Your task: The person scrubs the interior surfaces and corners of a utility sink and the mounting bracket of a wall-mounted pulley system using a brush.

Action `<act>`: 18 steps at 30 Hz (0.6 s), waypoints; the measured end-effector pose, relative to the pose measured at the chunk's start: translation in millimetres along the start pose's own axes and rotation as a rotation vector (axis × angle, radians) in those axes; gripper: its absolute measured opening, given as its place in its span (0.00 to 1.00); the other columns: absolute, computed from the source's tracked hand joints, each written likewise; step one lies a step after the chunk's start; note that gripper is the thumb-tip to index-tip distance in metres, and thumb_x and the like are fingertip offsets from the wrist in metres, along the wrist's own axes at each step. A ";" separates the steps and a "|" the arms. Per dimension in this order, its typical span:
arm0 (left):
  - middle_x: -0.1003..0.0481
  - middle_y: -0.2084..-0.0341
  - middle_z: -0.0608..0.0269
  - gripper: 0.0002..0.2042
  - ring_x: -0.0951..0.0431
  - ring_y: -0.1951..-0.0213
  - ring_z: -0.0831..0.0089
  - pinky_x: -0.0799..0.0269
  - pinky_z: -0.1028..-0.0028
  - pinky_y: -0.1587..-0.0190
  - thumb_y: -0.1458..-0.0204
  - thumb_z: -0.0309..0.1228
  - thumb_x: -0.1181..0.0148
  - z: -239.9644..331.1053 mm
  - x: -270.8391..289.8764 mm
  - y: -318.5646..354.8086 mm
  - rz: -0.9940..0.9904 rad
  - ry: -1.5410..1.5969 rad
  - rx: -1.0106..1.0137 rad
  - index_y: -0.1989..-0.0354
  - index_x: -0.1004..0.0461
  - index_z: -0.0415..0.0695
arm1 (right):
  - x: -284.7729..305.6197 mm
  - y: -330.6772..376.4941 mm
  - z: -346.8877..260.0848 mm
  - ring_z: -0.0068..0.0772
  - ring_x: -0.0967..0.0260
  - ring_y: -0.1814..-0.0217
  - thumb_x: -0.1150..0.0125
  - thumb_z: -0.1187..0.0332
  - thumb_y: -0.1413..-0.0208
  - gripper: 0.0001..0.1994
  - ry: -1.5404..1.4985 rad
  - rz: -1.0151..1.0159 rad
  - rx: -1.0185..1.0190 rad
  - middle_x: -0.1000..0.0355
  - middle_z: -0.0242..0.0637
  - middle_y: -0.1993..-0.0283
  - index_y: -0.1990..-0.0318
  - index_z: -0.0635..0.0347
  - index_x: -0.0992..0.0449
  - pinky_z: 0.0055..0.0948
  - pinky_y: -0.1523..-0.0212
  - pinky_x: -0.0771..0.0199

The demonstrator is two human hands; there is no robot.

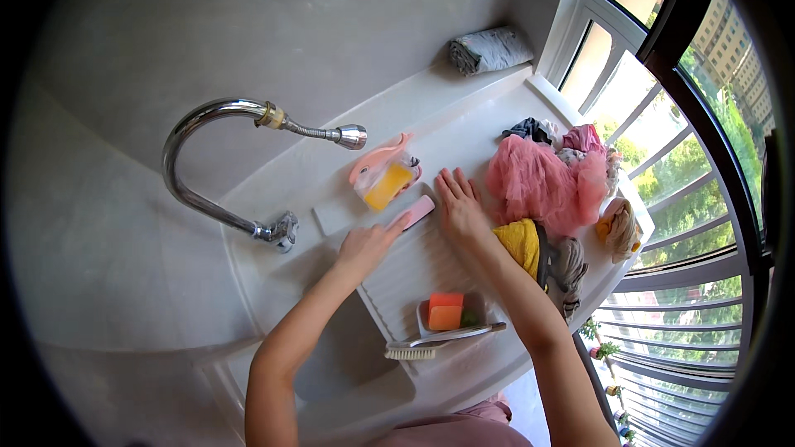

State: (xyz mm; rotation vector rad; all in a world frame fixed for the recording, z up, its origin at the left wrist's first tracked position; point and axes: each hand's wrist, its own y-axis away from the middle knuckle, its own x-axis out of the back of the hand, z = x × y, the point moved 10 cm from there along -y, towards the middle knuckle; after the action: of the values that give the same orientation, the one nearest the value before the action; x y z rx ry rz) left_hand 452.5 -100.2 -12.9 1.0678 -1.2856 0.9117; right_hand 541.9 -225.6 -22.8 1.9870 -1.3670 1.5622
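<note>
My left hand [364, 248] reaches over the ribbed washboard [396, 281], its fingers closed at the near end of a small pink bar-shaped block [418, 212]. The block has a darker edge; I cannot tell whether it is soap or a small brush. Flat on the board's far right side lies my right hand [460, 205], fingers stretched out and holding nothing. Just beyond the left hand stands a clear bag-like pack with a pink top and yellow contents [387, 189].
A chrome faucet [195, 120] arches over the basin [348, 356] at left. A white-bristled brush [411, 354] lies by a tray with orange blocks [445, 311]. Pink tulle [542, 182], a yellow cloth [519, 246] and other clothes lie at right. A rolled grey cloth [493, 50] sits on the back ledge.
</note>
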 end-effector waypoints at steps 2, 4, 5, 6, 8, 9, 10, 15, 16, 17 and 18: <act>0.27 0.83 0.55 0.28 0.23 0.79 0.57 0.26 0.61 0.77 0.49 0.26 0.52 1.4 8.4 -4.9 0.105 0.024 0.020 0.37 0.42 0.62 | -1.5 -1.4 3.4 0.49 0.55 0.29 0.55 0.71 0.46 0.24 0.011 0.000 -0.001 0.46 0.40 0.32 0.39 0.60 0.40 0.50 0.34 0.54; 0.27 0.83 0.55 0.27 0.23 0.80 0.58 0.27 0.61 0.77 0.48 0.28 0.51 3.3 4.0 -4.6 0.084 0.058 -0.008 0.37 0.42 0.62 | -8.1 2.3 15.2 0.49 0.56 0.29 0.55 0.70 0.46 0.24 -0.008 -0.022 0.012 0.47 0.40 0.32 0.39 0.59 0.40 0.50 0.33 0.55; 0.27 0.83 0.55 0.27 0.23 0.80 0.58 0.27 0.61 0.77 0.48 0.28 0.51 -4.5 0.1 5.6 0.081 0.057 -0.009 0.37 0.42 0.62 | -8.0 2.5 14.9 0.49 0.56 0.29 0.55 0.70 0.46 0.24 -0.010 -0.023 0.010 0.47 0.40 0.32 0.39 0.59 0.40 0.50 0.33 0.55; 0.27 0.82 0.55 0.27 0.23 0.80 0.58 0.27 0.62 0.78 0.48 0.28 0.50 -16.3 -5.9 20.9 0.049 0.036 -0.004 0.37 0.41 0.62 | -5.2 2.1 11.2 0.48 0.55 0.29 0.55 0.70 0.46 0.25 -0.011 -0.018 0.018 0.47 0.40 0.32 0.38 0.59 0.41 0.49 0.33 0.55; 0.27 0.82 0.55 0.27 0.23 0.80 0.58 0.27 0.62 0.78 0.48 0.28 0.50 -28.7 -8.5 40.5 0.014 0.017 -0.003 0.37 0.41 0.62 | -1.7 1.0 5.6 0.48 0.55 0.29 0.54 0.70 0.46 0.25 -0.013 -0.015 0.021 0.47 0.40 0.32 0.38 0.59 0.41 0.49 0.33 0.55; 0.26 0.81 0.55 0.28 0.23 0.80 0.58 0.27 0.62 0.78 0.49 0.27 0.50 -31.1 -4.8 47.7 -0.030 0.012 0.021 0.37 0.42 0.61 | -0.4 0.9 3.8 0.48 0.55 0.29 0.54 0.70 0.46 0.25 0.002 -0.011 0.035 0.47 0.40 0.32 0.38 0.58 0.41 0.49 0.33 0.55; 0.26 0.80 0.56 0.29 0.23 0.80 0.57 0.27 0.62 0.78 0.50 0.26 0.50 -32.8 -5.1 51.4 -0.075 0.007 0.045 0.37 0.42 0.61 | 1.0 1.5 1.4 0.48 0.56 0.29 0.55 0.70 0.46 0.25 0.017 -0.006 0.049 0.47 0.40 0.32 0.38 0.58 0.41 0.49 0.33 0.55; 0.26 0.81 0.59 0.32 0.22 0.81 0.63 0.26 0.66 0.80 0.51 0.25 0.50 3.2 -1.5 9.9 0.029 -0.096 0.015 0.35 0.45 0.60 | -6.5 -0.4 1.6 0.47 0.57 0.28 0.55 0.70 0.45 0.25 -0.001 -0.028 0.038 0.48 0.40 0.31 0.38 0.59 0.41 0.49 0.33 0.56; 0.26 0.81 0.60 0.32 0.22 0.82 0.65 0.27 0.66 0.81 0.51 0.26 0.50 6.8 0.7 6.3 0.056 -0.113 -0.002 0.35 0.45 0.60 | -7.4 -0.4 3.3 0.47 0.57 0.28 0.55 0.70 0.45 0.25 -0.026 -0.031 0.030 0.48 0.40 0.31 0.38 0.59 0.41 0.48 0.33 0.56; 0.26 0.81 0.60 0.32 0.22 0.82 0.65 0.27 0.66 0.81 0.51 0.26 0.50 7.2 2.6 8.2 0.054 -0.112 -0.007 0.35 0.45 0.60 | -6.3 1.0 5.4 0.47 0.57 0.28 0.55 0.70 0.45 0.25 -0.025 -0.032 0.024 0.48 0.40 0.31 0.38 0.59 0.41 0.48 0.33 0.56; 0.26 0.81 0.60 0.33 0.22 0.82 0.65 0.27 0.66 0.81 0.52 0.26 0.49 6.1 2.7 14.0 0.030 -0.113 -0.015 0.35 0.46 0.60 | -5.7 2.5 8.8 0.47 0.57 0.28 0.55 0.70 0.45 0.24 -0.027 -0.040 0.012 0.48 0.39 0.31 0.38 0.58 0.41 0.48 0.33 0.57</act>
State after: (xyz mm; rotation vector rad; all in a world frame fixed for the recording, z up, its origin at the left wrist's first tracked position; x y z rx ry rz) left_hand 437.7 -102.3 -8.9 1.1038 -1.4033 0.8730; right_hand 545.5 -230.1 -31.9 2.0364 -1.3227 1.5359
